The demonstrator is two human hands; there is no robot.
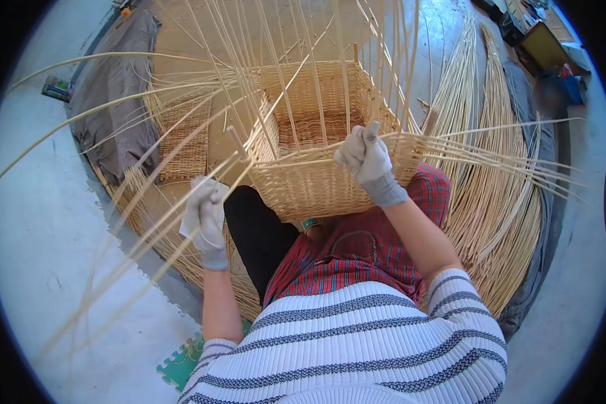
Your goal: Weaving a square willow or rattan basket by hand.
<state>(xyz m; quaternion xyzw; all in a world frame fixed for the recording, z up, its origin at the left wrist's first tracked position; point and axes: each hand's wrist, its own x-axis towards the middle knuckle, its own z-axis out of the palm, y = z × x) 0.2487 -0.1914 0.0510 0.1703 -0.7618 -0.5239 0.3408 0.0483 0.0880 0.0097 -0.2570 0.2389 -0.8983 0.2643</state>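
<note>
A rectangular wicker basket (316, 185) rests on my lap, its front wall toward me and its inside showing a browner woven bottom. Long pale rods (296, 40) stand up from its rim, and others fan out to both sides. My right hand (367, 158), in a whitish knitted glove, is closed over the near rim, right of its middle, thumb raised. Left of the basket, my gloved left hand (207, 212) has curled fingers around a wicker rod. Several rods from the near left corner sweep past it toward the lower left, blurred by motion. A white patch beside that hand is unclear.
Bundles of long rods (495, 202) lie at the right on dark cloth. A flat woven panel (185, 135) lies at the left, beside a grey cloth (114, 87). Green foam mat pieces (182, 363) lie at the lower left. A short wooden stick (429, 121) sticks up at the basket's right corner.
</note>
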